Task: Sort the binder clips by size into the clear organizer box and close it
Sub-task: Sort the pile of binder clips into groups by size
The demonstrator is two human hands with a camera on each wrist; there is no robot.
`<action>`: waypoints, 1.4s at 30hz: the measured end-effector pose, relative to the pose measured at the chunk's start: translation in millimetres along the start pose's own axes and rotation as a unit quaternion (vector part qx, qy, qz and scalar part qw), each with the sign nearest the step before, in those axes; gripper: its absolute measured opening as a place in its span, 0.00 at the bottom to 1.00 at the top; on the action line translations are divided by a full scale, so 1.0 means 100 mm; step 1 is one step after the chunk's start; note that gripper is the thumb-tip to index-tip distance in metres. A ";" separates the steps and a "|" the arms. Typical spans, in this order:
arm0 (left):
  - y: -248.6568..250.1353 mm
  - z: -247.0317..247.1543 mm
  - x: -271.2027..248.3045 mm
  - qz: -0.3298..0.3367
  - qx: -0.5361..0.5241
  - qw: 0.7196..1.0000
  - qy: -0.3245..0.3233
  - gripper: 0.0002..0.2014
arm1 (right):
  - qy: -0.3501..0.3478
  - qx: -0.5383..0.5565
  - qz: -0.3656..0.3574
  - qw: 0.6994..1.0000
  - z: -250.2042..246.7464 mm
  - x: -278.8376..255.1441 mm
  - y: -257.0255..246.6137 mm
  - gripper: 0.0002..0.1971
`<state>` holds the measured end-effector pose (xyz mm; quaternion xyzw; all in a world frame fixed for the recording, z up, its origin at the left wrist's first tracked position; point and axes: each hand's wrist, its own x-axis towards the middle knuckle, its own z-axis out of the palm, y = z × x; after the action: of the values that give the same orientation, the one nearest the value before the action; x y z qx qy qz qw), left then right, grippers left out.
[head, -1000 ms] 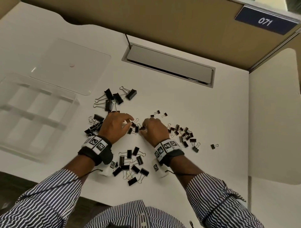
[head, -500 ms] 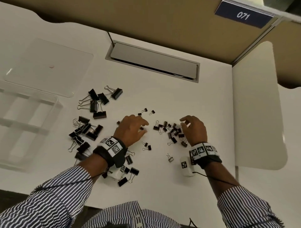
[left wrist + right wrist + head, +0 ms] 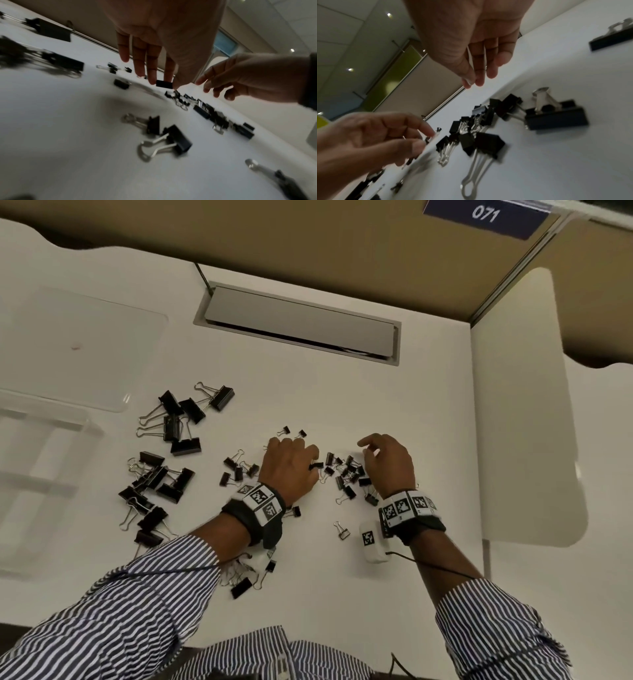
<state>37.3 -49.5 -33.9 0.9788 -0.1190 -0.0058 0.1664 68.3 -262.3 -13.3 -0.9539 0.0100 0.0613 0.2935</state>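
Note:
My left hand (image 3: 313, 462) pinches a small black binder clip (image 3: 164, 84) between thumb and fingertips, just above the table at the left edge of a pile of small clips (image 3: 349, 474). My right hand (image 3: 368, 448) hovers over the far side of that pile with fingers loosely curled and nothing in them; the right wrist view shows its fingertips (image 3: 479, 81) bare. Large clips (image 3: 185, 419) and a heap of mid-sized clips (image 3: 154, 481) lie to the left. The clear organizer box (image 3: 78, 419) stands open at the far left with bare compartments.
The box's clear lid (image 3: 85, 347) lies flat behind the box. A grey cable hatch (image 3: 301, 326) is set into the desk at the back. More clips (image 3: 239, 585) lie under my left forearm. A white divider panel (image 3: 520, 405) bounds the right side.
Both hands have left the middle of the table and moved right to the pile of small clips. My left hand now pinches a small clip there.

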 end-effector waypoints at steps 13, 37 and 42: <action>-0.86 -0.70 -0.90 -0.184 -0.152 0.969 0.066 0.23 | -0.120 -0.117 -0.128 0.978 0.37 0.01 -0.33 0.07; -1.16 -0.53 -1.25 -0.088 -0.086 0.992 0.011 0.23 | -0.085 -0.189 -0.124 0.970 0.29 -0.08 -0.36 0.19; -1.19 -0.58 -1.28 -0.070 -0.094 0.992 0.036 0.20 | -0.056 -0.233 -0.104 0.965 0.31 -0.07 -0.40 0.08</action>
<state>-56.1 108.1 -22.0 0.9643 -0.0428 0.0061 0.2612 59.8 -212.0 -15.6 -0.9867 -0.1206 0.0848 0.0681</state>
